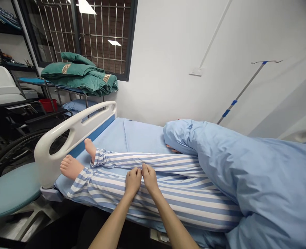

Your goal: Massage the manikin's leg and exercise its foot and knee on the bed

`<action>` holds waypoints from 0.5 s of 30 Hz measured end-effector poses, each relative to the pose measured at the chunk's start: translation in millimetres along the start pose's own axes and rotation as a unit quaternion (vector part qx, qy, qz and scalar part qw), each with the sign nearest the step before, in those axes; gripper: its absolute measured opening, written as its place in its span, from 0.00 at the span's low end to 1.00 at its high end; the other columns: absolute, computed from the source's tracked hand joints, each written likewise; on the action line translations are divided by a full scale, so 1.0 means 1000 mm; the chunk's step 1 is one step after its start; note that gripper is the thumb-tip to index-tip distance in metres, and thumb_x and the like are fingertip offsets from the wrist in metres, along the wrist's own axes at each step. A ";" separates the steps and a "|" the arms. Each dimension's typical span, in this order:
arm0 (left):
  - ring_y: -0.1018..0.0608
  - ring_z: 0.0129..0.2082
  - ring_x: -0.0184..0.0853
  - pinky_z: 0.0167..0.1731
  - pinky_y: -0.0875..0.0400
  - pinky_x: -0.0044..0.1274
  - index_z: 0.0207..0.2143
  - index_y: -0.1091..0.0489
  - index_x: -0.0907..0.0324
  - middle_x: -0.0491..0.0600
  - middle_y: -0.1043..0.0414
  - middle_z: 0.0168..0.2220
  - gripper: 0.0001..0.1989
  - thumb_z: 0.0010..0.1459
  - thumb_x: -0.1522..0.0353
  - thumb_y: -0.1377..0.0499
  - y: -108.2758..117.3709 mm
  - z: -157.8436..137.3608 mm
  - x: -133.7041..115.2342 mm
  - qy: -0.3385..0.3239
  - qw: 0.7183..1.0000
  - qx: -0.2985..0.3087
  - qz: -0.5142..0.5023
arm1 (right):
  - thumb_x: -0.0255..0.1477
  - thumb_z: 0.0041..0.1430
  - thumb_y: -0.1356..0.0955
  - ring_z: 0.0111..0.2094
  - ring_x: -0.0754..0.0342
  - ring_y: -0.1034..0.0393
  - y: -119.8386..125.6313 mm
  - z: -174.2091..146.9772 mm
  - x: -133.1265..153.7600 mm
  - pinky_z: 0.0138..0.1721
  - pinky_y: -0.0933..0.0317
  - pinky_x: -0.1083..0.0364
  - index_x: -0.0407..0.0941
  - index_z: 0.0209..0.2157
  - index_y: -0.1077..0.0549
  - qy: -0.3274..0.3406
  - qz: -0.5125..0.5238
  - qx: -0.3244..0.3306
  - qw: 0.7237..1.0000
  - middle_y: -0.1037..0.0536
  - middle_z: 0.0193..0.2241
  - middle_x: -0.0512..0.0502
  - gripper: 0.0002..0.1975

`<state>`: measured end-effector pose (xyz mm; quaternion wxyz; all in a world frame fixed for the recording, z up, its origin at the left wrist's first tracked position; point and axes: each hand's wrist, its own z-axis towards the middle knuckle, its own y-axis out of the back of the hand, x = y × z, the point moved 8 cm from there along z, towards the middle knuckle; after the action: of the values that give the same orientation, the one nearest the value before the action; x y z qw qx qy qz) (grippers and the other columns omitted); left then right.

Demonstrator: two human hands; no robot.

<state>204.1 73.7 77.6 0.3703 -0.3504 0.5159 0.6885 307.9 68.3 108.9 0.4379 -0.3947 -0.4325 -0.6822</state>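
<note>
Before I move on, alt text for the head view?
Left hand and right hand curl side by side over striped trousers on a figure lying on a bed. A quilt hides the torso; bare feet lie near the footboard.

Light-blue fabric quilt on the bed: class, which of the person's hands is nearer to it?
Right. The right hand is over the blue-and-white striped trousers, left of the quilt in the picture; the left hand is beside it, farther from the quilt.

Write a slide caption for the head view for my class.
Left hand and right hand, both curled, side by side over striped trousers; blue quilt covers the trousers' upper end.
</note>
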 end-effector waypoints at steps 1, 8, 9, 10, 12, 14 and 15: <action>0.38 0.21 0.28 0.25 0.50 0.21 0.17 0.40 0.59 0.44 0.38 0.17 0.16 0.56 0.68 0.53 0.000 0.000 0.000 -0.002 1.000 0.001 0.004 | 0.41 0.55 0.41 0.19 0.60 0.51 0.001 -0.001 0.000 0.21 0.54 0.59 0.43 0.15 0.41 0.004 -0.001 0.001 1.000 0.43 0.13 0.55 0.21; 0.39 0.20 0.27 0.25 0.50 0.21 0.16 0.42 0.59 0.43 0.41 0.16 0.16 0.56 0.66 0.53 -0.002 -0.001 -0.002 -0.006 1.000 0.004 0.010 | 0.40 0.56 0.42 0.21 0.59 0.47 -0.001 -0.015 -0.034 0.23 0.52 0.59 0.43 0.18 0.37 -0.020 0.004 -0.017 1.000 0.38 0.16 0.53 0.19; 0.39 0.20 0.27 0.25 0.50 0.21 0.16 0.42 0.59 0.43 0.41 0.16 0.16 0.56 0.66 0.53 -0.002 -0.002 -0.003 -0.007 1.000 0.004 0.014 | 0.40 0.56 0.42 0.21 0.59 0.48 -0.001 -0.016 -0.038 0.23 0.53 0.59 0.43 0.18 0.38 -0.026 0.008 -0.015 1.000 0.39 0.16 0.53 0.19; 0.40 0.20 0.27 0.25 0.50 0.21 0.16 0.41 0.59 0.43 0.41 0.16 0.16 0.56 0.66 0.53 -0.002 -0.003 -0.003 -0.006 1.000 0.003 0.020 | 0.40 0.57 0.42 0.21 0.59 0.49 -0.001 -0.015 -0.041 0.23 0.53 0.59 0.43 0.18 0.39 -0.034 0.013 -0.013 0.999 0.40 0.15 0.54 0.19; 0.40 0.20 0.27 0.25 0.50 0.21 0.16 0.41 0.59 0.43 0.40 0.16 0.16 0.55 0.66 0.53 -0.003 -0.004 -0.002 -0.002 1.000 0.006 0.030 | 0.41 0.57 0.42 0.20 0.59 0.50 0.000 -0.015 -0.044 0.22 0.54 0.59 0.43 0.18 0.40 -0.046 0.023 -0.012 0.999 0.42 0.15 0.55 0.20; 0.40 0.20 0.27 0.26 0.51 0.21 0.17 0.40 0.59 0.43 0.40 0.17 0.15 0.55 0.66 0.53 -0.004 -0.005 -0.002 0.001 0.999 0.010 0.037 | 0.41 0.57 0.42 0.21 0.59 0.50 0.001 -0.014 -0.044 0.23 0.53 0.59 0.43 0.18 0.41 -0.048 0.030 -0.016 0.998 0.42 0.15 0.55 0.19; 0.40 0.20 0.27 0.26 0.51 0.21 0.17 0.40 0.59 0.43 0.40 0.17 0.15 0.55 0.66 0.52 -0.005 -0.004 -0.002 0.004 0.999 0.014 0.035 | 0.40 0.57 0.42 0.21 0.59 0.49 0.002 -0.014 -0.043 0.23 0.53 0.59 0.43 0.18 0.40 -0.045 0.033 -0.018 0.998 0.42 0.16 0.54 0.19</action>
<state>209.8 70.2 76.5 0.3485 -0.3295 0.5387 0.6927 320.5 65.5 65.5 0.4328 -0.4465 -0.4262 -0.6570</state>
